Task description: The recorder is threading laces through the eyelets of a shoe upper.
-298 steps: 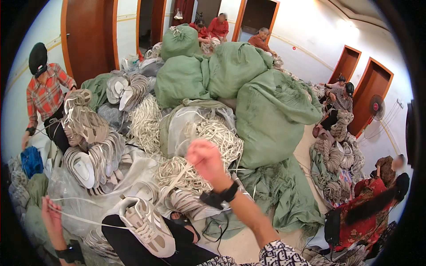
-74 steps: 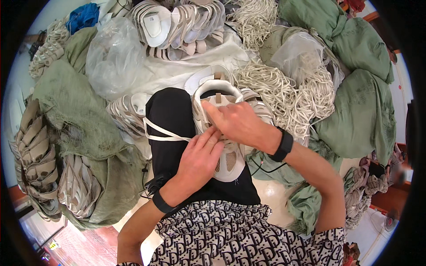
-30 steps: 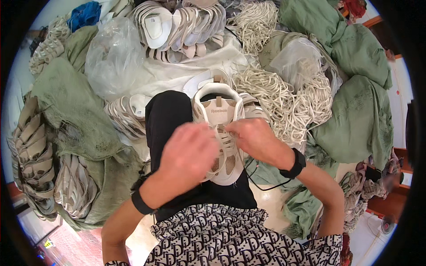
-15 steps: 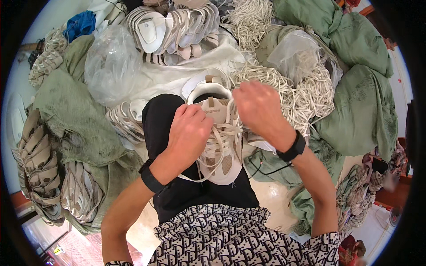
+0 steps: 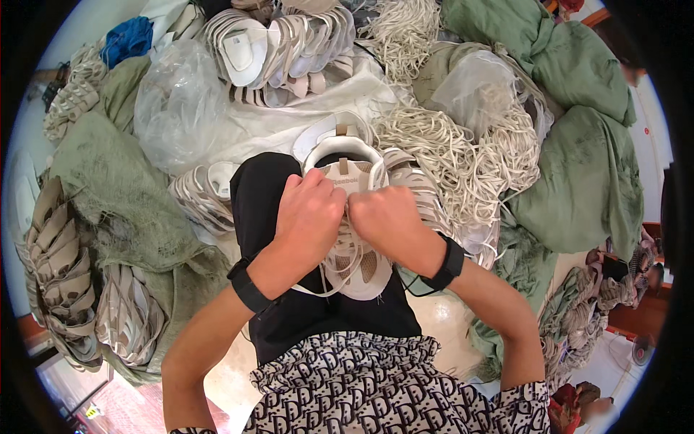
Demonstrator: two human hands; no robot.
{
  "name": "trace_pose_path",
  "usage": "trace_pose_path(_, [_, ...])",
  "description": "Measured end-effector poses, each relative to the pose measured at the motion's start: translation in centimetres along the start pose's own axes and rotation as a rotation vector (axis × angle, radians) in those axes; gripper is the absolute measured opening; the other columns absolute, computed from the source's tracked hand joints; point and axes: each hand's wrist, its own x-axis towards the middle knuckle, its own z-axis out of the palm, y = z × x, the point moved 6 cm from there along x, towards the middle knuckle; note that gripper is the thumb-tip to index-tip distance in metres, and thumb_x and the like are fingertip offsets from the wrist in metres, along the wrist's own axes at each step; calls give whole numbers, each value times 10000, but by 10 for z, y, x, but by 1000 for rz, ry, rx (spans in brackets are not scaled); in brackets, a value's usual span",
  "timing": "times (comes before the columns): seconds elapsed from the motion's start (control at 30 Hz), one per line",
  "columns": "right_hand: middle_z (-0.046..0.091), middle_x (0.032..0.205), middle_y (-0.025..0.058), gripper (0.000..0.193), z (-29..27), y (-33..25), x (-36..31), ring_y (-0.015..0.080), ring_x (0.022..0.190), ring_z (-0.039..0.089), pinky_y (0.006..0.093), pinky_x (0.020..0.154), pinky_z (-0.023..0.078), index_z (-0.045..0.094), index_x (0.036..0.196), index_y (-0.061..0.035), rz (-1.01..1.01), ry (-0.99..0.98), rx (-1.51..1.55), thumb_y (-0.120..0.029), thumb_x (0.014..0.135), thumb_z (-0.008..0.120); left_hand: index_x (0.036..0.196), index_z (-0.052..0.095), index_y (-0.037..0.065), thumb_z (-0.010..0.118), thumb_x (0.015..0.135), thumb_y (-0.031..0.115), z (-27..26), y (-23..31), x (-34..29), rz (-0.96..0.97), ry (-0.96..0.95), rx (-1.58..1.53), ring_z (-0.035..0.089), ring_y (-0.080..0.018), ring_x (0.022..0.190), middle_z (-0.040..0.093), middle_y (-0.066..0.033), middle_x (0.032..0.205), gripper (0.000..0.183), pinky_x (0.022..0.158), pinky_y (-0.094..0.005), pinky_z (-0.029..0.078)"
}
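The shoe (image 5: 358, 273) lay on the person's black trousers (image 5: 262, 199), its toe toward the patterned shirt (image 5: 405, 383) and its heel pointing away. Its sole was out of sight, and two hands covered much of its middle, so only the collar, part of the tongue, the toe and a short run of laces (image 5: 348, 249) showed.

The left hand (image 5: 311, 217) sat over the shoe's left side, the right hand (image 5: 387, 220) over its right, just beside each other above the tongue. The fingers of both were bent inward with the tips hidden; I could not tell how tightly either was closed, or whether either had hold of a lace. A loose loop of lace showed left of the shoe's toe, one end lost under the left wrist.

Past the shoe's heel was a pale upper (image 5: 312, 139), partly blocked by the collar. To the shoe's right and farther off, a tangled heap of laces (image 5: 434, 137) ran together too densely to separate single strands. Green sacks (image 5: 585, 181), beyond that heap from the shoe, were cut off by the dark rim. A clear plastic bag (image 5: 181, 105), left of the shoe and beyond it, had contents too unclear to name.
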Motion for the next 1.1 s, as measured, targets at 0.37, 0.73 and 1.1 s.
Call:
trace_pose_path(0.37, [538, 541, 74, 78, 7, 7, -7, 236, 509, 571, 355, 448, 442, 530, 587, -67, 42, 122, 167, -97, 632, 587, 670, 547, 58, 578, 640, 76, 5, -2, -6, 13, -38, 72, 500, -219, 764, 535, -61, 672, 47, 618, -324, 376])
trace_pose_path(0.73, [568, 614, 98, 32, -18, 7, 9, 279, 603, 592, 378, 503, 461, 540, 680, -60, -62, 171, 158, -74, 663, 563, 723, 544, 39, 588, 646, 79, 8, 9, -1, 101, -120, 222, 508, -225, 709, 501, -60, 659, 97, 546, -325, 408])
trace_pose_path(1.1, [594, 597, 104, 74, -1, 22, 4, 291, 567, 602, 392, 498, 466, 555, 741, -68, 125, 77, 348, -66, 673, 583, 764, 561, 21, 594, 646, 82, 15, 8, -1, 119, -201, 210, 525, -222, 727, 526, -73, 679, 137, 508, -315, 420])
